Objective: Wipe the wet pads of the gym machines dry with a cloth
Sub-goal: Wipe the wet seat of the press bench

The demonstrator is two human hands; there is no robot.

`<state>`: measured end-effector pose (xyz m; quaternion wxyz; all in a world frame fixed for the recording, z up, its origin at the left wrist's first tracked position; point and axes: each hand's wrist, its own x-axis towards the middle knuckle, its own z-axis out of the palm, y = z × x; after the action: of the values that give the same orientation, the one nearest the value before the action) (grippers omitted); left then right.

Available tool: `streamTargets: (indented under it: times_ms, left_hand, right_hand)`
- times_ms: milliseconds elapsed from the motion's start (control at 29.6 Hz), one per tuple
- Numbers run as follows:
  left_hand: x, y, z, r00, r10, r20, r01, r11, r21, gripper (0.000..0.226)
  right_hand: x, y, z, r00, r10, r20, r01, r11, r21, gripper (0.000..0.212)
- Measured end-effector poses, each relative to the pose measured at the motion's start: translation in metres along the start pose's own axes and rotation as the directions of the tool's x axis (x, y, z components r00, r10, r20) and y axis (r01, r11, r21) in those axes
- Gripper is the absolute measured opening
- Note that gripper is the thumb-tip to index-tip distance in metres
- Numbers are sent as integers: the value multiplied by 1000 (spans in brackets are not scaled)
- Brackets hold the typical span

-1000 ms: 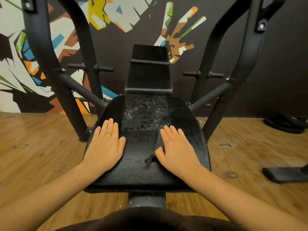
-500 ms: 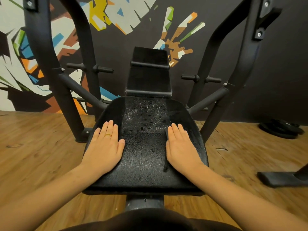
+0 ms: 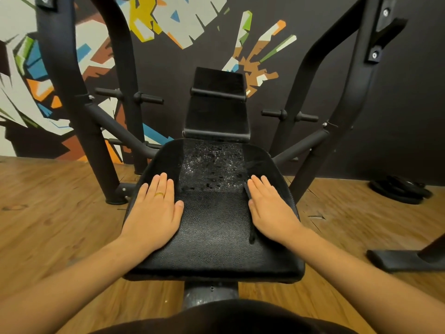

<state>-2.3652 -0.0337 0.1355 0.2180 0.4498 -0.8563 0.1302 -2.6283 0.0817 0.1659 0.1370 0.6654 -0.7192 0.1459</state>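
Here, left hand (image 3: 154, 213) and right hand (image 3: 272, 210) lie flat, fingers (image 3: 163, 186) straight, on one seat pad (image 3: 214, 227), the right atop one cloth (image 3: 247, 192).

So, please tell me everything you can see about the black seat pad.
The seat pad is black, with a grained, leather-like skin and rounded corners, lying about flat. Droplets cover its far middle strip; the near part looks dry. The left hand lies flat on it; the right hand presses a dark cloth onto its right side.

Dark wall (image 3: 409, 104) with colourful angular mural (image 3: 168, 18), wood-plank floor (image 3: 48, 213), black weight plates (image 3: 399, 191) lying at right
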Motion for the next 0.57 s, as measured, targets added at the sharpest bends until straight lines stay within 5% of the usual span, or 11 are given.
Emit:
streamTargets:
  times_ms: [270, 575]
  left_hand:
    - [1, 1, -1, 1000, -2, 8, 2, 1000, -19, 83]
    - [0, 0, -4, 1000, 3, 14, -3, 1000, -13, 78]
  right_hand:
    - [102, 31, -6, 995, 98, 6, -98, 994, -44, 30]
    - [-6, 12, -12, 996, -56, 70, 55, 998, 17, 58]
